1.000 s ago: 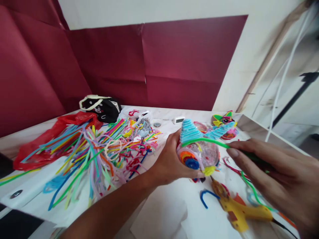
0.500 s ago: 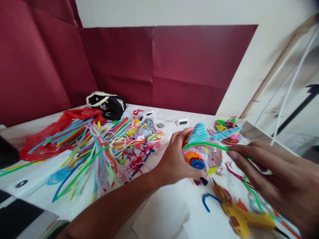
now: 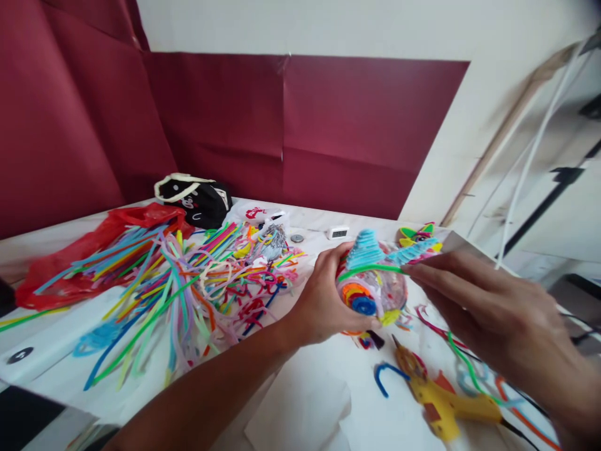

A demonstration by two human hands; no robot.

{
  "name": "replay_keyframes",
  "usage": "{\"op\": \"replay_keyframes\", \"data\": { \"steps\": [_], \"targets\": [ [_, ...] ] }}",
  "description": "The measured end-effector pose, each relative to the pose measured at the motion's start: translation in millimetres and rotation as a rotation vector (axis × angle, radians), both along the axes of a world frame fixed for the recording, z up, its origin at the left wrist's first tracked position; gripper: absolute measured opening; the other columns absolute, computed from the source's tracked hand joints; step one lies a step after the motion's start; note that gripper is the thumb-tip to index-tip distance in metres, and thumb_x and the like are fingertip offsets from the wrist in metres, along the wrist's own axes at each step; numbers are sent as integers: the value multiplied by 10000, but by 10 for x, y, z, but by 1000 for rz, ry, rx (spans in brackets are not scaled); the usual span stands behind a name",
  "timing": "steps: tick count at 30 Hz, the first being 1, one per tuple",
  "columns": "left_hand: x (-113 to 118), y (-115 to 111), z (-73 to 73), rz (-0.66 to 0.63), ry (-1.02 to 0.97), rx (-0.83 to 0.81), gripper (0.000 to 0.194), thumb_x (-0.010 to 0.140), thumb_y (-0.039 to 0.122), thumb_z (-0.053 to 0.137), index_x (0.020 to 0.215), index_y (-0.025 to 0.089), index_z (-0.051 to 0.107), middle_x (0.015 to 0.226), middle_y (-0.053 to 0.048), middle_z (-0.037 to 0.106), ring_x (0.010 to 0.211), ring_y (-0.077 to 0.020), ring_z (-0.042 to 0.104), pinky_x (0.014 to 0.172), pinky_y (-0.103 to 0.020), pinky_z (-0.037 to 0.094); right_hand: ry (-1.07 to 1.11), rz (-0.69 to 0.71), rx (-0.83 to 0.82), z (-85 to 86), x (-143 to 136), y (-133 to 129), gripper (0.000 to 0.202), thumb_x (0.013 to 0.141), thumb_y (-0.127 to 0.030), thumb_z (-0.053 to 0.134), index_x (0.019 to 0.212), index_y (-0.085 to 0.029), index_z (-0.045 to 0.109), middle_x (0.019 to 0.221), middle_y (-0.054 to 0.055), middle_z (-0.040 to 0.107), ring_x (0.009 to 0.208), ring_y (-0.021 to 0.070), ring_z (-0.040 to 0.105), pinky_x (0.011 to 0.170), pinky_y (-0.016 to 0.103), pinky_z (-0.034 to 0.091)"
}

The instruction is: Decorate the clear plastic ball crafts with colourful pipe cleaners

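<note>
My left hand is wrapped round the left side of a round, clear-looking craft piece decorated with coiled pipe cleaners. An orange, red and blue coil faces me, and light-blue ridged shapes stand up from its top. A green pipe cleaner arches over the coil. Its right end is pinched in the fingers of my right hand, just right of the piece. A yellow part sticks out at the lower right of the piece.
A yellow glue gun lies at the lower right, beside a bent blue pipe cleaner. Loose pipe cleaners and a red bag spread over the left. Behind are a black pouch, a small white display and another colourful craft piece.
The whole scene has shifted slightly left in view. The green pipe cleaner now lies closer along the piece, and my right hand's fingers are nearer to it.
</note>
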State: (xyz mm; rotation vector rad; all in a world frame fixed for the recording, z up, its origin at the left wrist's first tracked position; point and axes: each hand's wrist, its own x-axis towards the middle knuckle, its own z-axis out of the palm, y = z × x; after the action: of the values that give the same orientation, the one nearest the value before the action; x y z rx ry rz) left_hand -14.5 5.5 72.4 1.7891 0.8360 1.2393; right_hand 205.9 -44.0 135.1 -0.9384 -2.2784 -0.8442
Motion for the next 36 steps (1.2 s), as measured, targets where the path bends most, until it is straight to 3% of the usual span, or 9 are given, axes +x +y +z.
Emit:
{"op": "replay_keyframes", "data": {
  "steps": [7, 13, 25, 30, 36],
  "targets": [
    [-17, 40, -37, -34, -68, -53, 1106, 434, 213, 906, 1413, 265, 394, 1376, -106, 492, 1299, -362, 457, 1111, -508, 378, -67, -17, 11, -38, -33, 84, 326, 932, -87, 473, 1220, -203, 574, 1006, 31, 622, 719, 136, 635, 520, 247, 426],
    [-16, 12, 13, -65, -184, -123, 1124, 412, 143, 910, 1406, 258, 398, 1392, -115, 492, 1269, -351, 496, 1076, -490, 408, -91, 34, 38, -76, -87, 165, 344, 920, -56, 475, 1239, -159, 552, 939, 52, 605, 693, 158, 594, 592, 279, 452],
    [-12, 10, 36, -225, -315, -332, 1046, 456, 77, 897, 1341, 239, 363, 1357, -126, 546, 1192, -327, 582, 988, -438, 477, -78, 40, 33, -97, -136, 201, 340, 918, -70, 502, 1251, -133, 526, 977, 66, 633, 649, 162, 617, 563, 286, 456],
    [-14, 4, 47, -293, -328, -374, 1022, 463, 62, 898, 1325, 234, 378, 1238, -108, 623, 1043, -272, 651, 916, -408, 509, -67, 37, 46, -113, -143, 215, 339, 922, -69, 488, 1250, -140, 534, 969, 60, 631, 647, 155, 619, 527, 276, 421],
    [-46, -23, 114, -327, -325, -400, 987, 526, 106, 888, 1354, 246, 370, 1278, -114, 602, 958, -219, 656, 888, -392, 509, -23, -4, 39, -183, -111, 270, 368, 932, -54, 456, 1271, -166, 546, 1014, 46, 623, 746, 146, 632, 568, 260, 429]
  ]
}}
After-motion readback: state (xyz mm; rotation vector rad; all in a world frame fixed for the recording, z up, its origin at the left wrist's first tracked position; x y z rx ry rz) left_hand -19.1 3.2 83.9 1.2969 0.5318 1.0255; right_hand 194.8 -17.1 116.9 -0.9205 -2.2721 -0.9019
